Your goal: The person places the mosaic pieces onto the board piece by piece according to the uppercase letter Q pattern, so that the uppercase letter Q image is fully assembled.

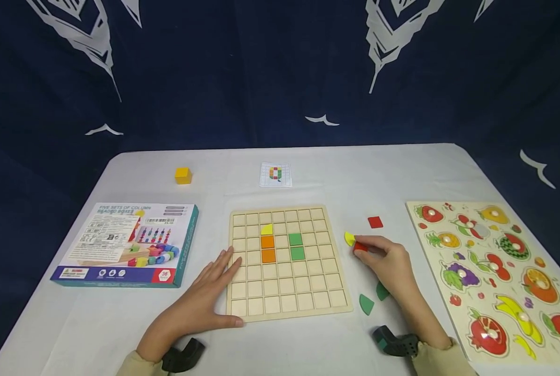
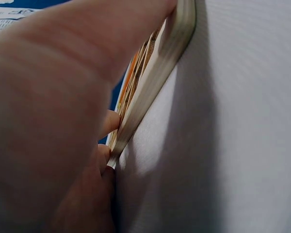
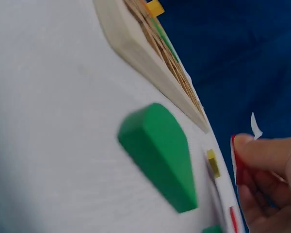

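Observation:
A pale wooden grid board (image 1: 298, 315) lies in the middle of the table. My left hand (image 1: 202, 303) rests at its left side, fingers spread and touching the edge, thumb at the near corner. On the grid sit a yellow tile (image 1: 266, 230), two orange tiles (image 1: 267, 248) and two green tiles (image 1: 296, 246). Right of the board, my right hand (image 1: 392, 266) pinches a red square tile (image 3: 234, 160) between thumb and fingers, off the table. Beside it lies a yellow quarter-round piece (image 1: 349, 238). Two green rounded pieces (image 1: 366, 304) lie nearer me, one partly behind the wrist.
Another red tile (image 1: 375, 222) lies beyond my right hand. A pattern card (image 1: 275, 175) and a yellow cube (image 1: 183, 176) are at the back. A boxed bead set (image 1: 124, 245) stands left; a fruit puzzle board (image 1: 486, 297) lies right.

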`<action>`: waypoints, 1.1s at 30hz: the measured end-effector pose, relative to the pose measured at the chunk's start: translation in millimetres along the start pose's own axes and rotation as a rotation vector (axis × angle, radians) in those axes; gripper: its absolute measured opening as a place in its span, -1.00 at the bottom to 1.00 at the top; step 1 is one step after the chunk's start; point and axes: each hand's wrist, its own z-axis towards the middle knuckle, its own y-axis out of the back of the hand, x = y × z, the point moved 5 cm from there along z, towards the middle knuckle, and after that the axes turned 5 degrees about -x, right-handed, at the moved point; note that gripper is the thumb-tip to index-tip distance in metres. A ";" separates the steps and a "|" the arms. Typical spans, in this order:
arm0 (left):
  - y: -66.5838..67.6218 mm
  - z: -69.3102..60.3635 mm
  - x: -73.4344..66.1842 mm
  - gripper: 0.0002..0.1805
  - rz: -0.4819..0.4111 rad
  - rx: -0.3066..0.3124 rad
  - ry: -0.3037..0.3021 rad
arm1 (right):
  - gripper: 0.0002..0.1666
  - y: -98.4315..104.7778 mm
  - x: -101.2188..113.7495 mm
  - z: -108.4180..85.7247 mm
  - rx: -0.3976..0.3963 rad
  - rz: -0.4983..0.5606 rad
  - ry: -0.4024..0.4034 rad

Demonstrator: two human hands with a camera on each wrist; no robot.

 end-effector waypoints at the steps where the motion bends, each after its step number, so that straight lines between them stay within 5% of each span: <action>1: 0.0 -0.1 0.3 0.26 0.001 0.000 0.005 | -0.66 -0.6 2.8 0.8 0.010 0.017 0.005; 15: -0.3 -0.8 0.5 0.25 0.002 0.001 -0.002 | -0.68 -49.1 57.8 9.0 0.281 0.282 0.058; 24: -2.3 -0.4 1.0 0.26 0.015 0.003 -0.011 | -0.69 -90.8 79.1 -7.8 0.423 0.291 0.147; 33: -1.5 0.4 1.8 0.26 0.024 0.007 0.000 | -0.70 -100.4 86.5 -13.0 0.444 0.194 0.287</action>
